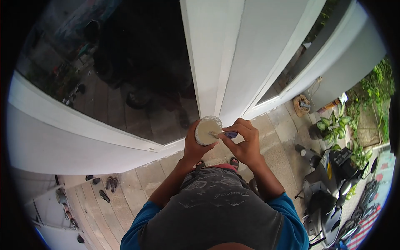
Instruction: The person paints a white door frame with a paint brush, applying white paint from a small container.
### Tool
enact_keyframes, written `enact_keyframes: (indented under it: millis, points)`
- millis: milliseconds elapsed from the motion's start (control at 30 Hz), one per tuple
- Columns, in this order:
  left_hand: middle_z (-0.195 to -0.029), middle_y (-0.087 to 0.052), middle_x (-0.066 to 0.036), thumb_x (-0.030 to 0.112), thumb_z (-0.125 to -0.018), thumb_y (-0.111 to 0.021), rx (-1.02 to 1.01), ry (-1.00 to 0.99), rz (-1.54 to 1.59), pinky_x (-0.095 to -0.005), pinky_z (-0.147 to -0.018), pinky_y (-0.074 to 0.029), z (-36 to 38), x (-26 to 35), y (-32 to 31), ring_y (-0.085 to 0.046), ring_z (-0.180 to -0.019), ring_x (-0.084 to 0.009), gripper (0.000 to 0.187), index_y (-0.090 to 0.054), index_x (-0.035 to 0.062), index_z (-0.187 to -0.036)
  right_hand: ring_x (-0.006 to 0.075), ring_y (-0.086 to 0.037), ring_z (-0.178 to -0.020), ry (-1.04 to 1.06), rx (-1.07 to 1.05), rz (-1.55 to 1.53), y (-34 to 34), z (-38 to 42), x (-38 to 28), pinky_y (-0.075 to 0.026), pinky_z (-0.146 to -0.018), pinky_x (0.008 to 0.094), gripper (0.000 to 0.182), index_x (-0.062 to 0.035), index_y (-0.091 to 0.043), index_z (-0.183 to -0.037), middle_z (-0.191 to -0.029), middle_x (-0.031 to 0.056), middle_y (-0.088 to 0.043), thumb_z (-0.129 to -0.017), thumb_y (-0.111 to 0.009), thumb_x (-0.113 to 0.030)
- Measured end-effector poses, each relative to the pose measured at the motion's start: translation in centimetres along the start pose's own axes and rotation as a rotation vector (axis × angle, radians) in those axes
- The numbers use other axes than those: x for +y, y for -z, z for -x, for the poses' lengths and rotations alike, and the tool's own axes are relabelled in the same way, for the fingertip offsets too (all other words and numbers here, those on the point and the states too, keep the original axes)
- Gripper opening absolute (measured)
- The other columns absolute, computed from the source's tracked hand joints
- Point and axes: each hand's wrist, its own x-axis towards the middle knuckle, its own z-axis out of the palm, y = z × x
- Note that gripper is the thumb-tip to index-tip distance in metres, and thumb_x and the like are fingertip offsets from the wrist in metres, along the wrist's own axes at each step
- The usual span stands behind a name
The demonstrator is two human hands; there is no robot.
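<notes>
My left hand (194, 144) is wrapped around a small tub (203, 141) with whitish smears on its rim. Pale, cream-coloured liquid (205, 127), which looks like paint, fills part of it. Between the thumb and fingers of my right hand (246, 141) is what looks like a paintbrush with a dark blue-purple handle (231, 134). Its lower end dips into the tub and is partly hidden by the liquid. Both hands are held in front of my chest, close to a white door frame (208, 62).
A dark glass pane (146, 62) stands ahead on the left, beside a grey wall panel (266, 50). Sandals (111, 183) lie on the tiled floor (141, 181). To the right are a potted plant (333, 125), a bag (301, 106) and a parked motorbike (323, 200).
</notes>
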Motion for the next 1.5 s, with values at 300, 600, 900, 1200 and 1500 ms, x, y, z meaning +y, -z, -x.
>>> enact_keyframes:
  millis: [300, 600, 900, 1200, 1500]
  points:
    - [-0.126, -0.056, -0.015, 0.013, -0.065, -0.089, -0.105, -0.103, 0.039, -0.0388, -0.099, -0.047, 0.2, -0.8, 0.1, -0.057, -0.117, -0.0255, 0.091, -0.036, 0.0007, -0.139, 0.0256, -0.062, -0.066, -0.236, 0.012, -0.02, 0.0, 2.5, -0.8, -0.047, -0.063, 0.0368, 0.012, -0.0039, -0.062, -0.082, -0.074, 0.0102, -0.064, -0.08, -0.073, -0.007]
    - [-0.127, -0.053, -0.016, 0.012, -0.066, -0.089, -0.189, -0.086, 0.115, -0.0376, -0.099, -0.046, 0.2, -1.3, -0.2, -0.056, -0.118, -0.0259, 0.088, -0.038, 0.0023, -0.137, 0.0238, -0.064, -0.068, -0.34, 0.008, -0.085, -0.5, 2.6, -0.8, -0.049, -0.064, 0.0325, 0.007, 0.0013, -0.066, -0.087, -0.076, 0.0133, -0.066, -0.087, -0.066, -0.006]
    - [-0.126, -0.055, -0.015, 0.009, -0.065, -0.09, -0.133, -0.039, 0.087, -0.0383, -0.099, -0.047, 0.3, -3.4, 0.8, -0.056, -0.118, -0.0247, 0.093, -0.034, 0.0003, -0.139, 0.0083, -0.061, -0.075, -0.517, 0.108, -0.278, -0.8, 4.5, 0.5, -0.048, -0.068, 0.0236, 0.011, 0.0032, -0.069, -0.093, -0.081, 0.0061, -0.068, -0.088, -0.068, -0.006]
    - [-0.125, -0.055, -0.015, 0.005, -0.065, -0.088, -0.116, -0.012, 0.126, -0.0382, -0.098, -0.047, -0.4, -4.4, 1.4, -0.057, -0.117, -0.0249, 0.091, -0.035, 0.0, -0.138, 0.0164, -0.068, -0.072, -0.489, 0.033, -0.1, -0.2, 4.0, -0.7, -0.052, -0.067, 0.0287, 0.019, 0.0031, -0.071, -0.095, -0.082, 0.0134, -0.071, -0.083, -0.076, -0.01]
    - [-0.126, -0.055, -0.016, 0.003, -0.063, -0.088, -0.097, -0.092, 0.019, -0.0378, -0.099, -0.047, -0.1, -4.5, 0.9, -0.057, -0.118, -0.0252, 0.093, -0.033, -0.0003, -0.139, 0.0284, -0.069, -0.067, -0.53, -0.238, 0.061, 2.8, 3.1, -1.3, -0.054, -0.066, 0.0335, 0.026, 0.001, -0.072, -0.099, -0.078, 0.0183, -0.07, -0.081, -0.076, -0.017]
